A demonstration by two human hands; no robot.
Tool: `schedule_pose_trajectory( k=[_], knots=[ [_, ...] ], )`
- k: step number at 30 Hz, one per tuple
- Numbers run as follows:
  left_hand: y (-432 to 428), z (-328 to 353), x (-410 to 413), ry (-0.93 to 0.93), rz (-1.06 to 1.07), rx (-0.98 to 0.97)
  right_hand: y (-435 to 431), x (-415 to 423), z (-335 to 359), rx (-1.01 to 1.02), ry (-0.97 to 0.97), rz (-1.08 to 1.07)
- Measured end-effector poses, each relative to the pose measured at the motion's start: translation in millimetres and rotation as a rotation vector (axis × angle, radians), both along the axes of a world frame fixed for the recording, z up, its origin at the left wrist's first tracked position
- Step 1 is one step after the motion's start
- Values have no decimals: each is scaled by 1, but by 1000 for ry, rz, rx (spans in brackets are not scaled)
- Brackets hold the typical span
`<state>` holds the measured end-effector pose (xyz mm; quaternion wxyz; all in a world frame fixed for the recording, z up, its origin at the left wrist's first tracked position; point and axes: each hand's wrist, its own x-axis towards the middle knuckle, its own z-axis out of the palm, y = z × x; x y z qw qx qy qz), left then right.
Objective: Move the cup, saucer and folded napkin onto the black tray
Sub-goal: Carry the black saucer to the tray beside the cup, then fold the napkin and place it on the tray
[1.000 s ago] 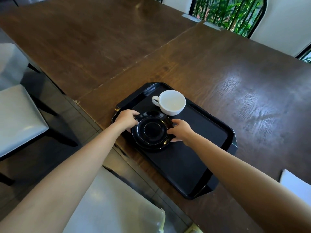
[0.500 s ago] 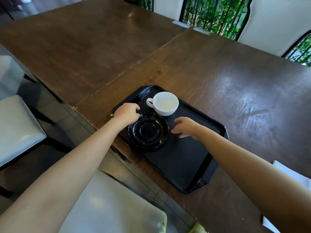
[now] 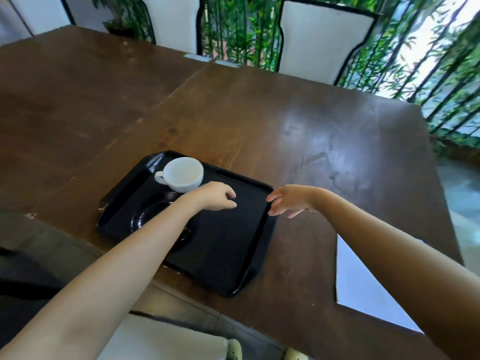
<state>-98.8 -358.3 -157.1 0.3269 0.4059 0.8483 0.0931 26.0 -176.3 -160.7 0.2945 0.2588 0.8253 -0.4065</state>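
Both of your hands are empty: the left hand (image 3: pixel 214 197) hovers loosely curled over the middle of the tray, and the right hand (image 3: pixel 291 201) hangs with fingers spread just past the tray's right rim. Largest first, the dark brown wooden bench (image 3: pixel 298 120) fills most of the frame. On it, at centre left, lies the rectangular black plastic tray (image 3: pixel 228 245). At lower right, off the tray and partly hidden by your right forearm, sits the flat white folded napkin (image 3: pixel 363 289). The round black glossy saucer (image 3: pixel 145 216) rests on the tray's left part, mostly under your left forearm, and the white ceramic cup (image 3: pixel 183 174) stands upright in the tray's upper left corner. The napkin looks like the one piece left, so swing your right hand back toward lower right, pinch a folded edge so the layers stay together, lift rather than drag, and lay it flat on the bare black area right of the saucer.
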Motion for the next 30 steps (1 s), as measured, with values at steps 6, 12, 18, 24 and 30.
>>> schedule_pose_trajectory(
  k=[6, 12, 18, 24, 30],
  knots=[
    [69, 2, 54, -68, -111, -14, 57, 73, 4, 80, 28, -87],
    [129, -3, 107, -105, -139, 15, 110, 147, 3, 123, 35, -222],
    [179, -19, 154, -129, -125, 49, 148, 208, -8, 163, 58, -338],
    [214, -47, 195, -75, -76, 69, 179, 255, -35, 452, 85, -273],
    [237, -68, 229, 18, -75, 120, 198, 280, -66, 514, 83, -305]
  ],
)
